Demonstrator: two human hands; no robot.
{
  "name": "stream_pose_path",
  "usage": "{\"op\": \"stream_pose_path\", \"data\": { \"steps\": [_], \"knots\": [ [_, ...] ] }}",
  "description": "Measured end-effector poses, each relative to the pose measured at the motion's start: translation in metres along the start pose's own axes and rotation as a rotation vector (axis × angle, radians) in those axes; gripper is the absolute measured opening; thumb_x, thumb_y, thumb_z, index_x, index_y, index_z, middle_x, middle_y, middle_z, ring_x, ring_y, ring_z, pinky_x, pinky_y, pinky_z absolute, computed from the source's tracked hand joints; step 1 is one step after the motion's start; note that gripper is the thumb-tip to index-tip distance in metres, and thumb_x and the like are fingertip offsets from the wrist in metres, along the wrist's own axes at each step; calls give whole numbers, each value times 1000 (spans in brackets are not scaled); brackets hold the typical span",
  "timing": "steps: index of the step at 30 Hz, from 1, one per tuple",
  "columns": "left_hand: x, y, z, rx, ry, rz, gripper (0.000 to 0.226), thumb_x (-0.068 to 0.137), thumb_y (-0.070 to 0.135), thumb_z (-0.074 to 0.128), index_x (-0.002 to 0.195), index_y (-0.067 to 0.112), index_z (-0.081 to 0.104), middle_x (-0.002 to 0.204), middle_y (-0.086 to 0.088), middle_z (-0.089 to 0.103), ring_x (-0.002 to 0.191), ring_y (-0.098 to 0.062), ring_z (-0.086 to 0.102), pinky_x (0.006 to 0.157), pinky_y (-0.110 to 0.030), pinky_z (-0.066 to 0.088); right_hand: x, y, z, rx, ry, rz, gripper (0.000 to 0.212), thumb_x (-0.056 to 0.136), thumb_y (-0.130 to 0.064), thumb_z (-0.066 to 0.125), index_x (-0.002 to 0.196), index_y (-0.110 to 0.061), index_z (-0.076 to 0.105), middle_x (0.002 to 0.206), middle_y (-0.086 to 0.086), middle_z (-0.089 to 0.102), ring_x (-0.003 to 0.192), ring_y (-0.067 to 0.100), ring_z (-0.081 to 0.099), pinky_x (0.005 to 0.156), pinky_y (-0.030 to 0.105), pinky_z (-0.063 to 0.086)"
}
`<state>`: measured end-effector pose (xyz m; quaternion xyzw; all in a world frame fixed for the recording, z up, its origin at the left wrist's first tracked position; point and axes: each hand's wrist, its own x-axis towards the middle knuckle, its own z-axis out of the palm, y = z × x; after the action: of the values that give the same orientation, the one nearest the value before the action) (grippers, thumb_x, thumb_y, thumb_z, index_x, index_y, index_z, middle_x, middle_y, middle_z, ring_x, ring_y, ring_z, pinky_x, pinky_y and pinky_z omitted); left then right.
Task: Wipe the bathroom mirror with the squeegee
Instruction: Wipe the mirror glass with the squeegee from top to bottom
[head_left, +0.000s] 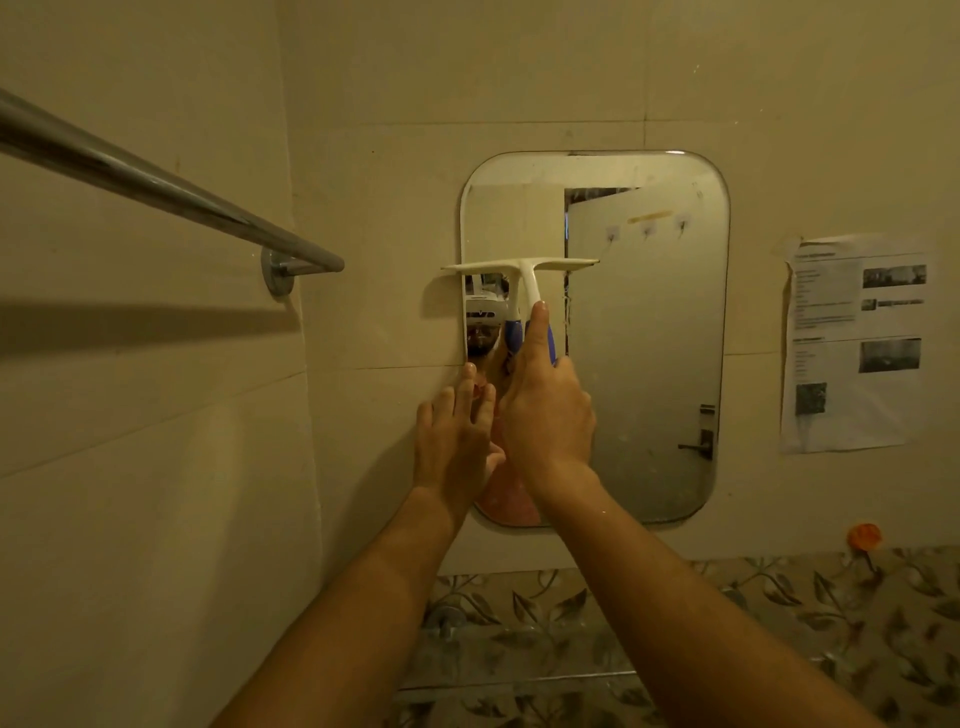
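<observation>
A rounded rectangular mirror hangs on the beige tiled wall. A white squeegee with a blue grip lies against its left half, blade level across the glass and overhanging the mirror's left edge. My right hand is closed around the squeegee's handle, thumb stretched up along it. My left hand rests flat with fingers spread on the wall and the mirror's lower left edge, holding nothing. The glass reflects a door and hooks.
A chrome towel rail juts out from the left wall at about head height. A printed paper sheet is stuck to the wall right of the mirror. An orange hook and leaf-patterned tiles lie below.
</observation>
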<state>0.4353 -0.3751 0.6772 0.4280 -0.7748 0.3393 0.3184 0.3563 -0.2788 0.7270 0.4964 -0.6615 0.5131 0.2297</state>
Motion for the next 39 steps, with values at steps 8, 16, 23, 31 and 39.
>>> {"op": "stream_pose_path", "data": {
  "steps": [8,16,23,31,39],
  "knots": [
    [-4,-19,9,-107,102,8,59,91,43,53,144,18,46,148,-9,47,127,-28,47,96,-44,43,-31,7,4,19,-69,20,84,102,-42,49,157,-36,-14,103,5,45,71,10,47,62,25,42],
    [5,-28,-5,-229,357,-182,31,98,30,45,120,17,62,117,-6,63,100,-24,55,78,-38,41,-42,12,7,5,-81,41,77,106,-34,43,157,-37,-16,99,5,44,63,10,41,58,27,37],
    [56,-41,-46,-372,436,-326,38,101,39,38,120,23,67,125,-2,61,108,-22,51,83,-35,36,-57,17,4,-37,-146,38,81,104,-35,44,157,-33,-18,122,16,51,81,22,60,66,32,49],
    [111,-51,-80,-248,246,-143,38,103,42,49,140,34,58,153,4,46,130,-26,42,98,-42,35,-64,22,1,-55,-173,45,85,105,-30,45,154,-34,-24,122,15,51,75,16,50,63,29,44],
    [129,-46,-87,-114,150,-97,47,97,46,61,143,36,54,153,4,44,134,-27,37,102,-43,34,-64,28,8,-51,-146,29,89,104,-31,48,153,-36,-26,118,15,51,72,15,49,63,30,48]
  ]
}}
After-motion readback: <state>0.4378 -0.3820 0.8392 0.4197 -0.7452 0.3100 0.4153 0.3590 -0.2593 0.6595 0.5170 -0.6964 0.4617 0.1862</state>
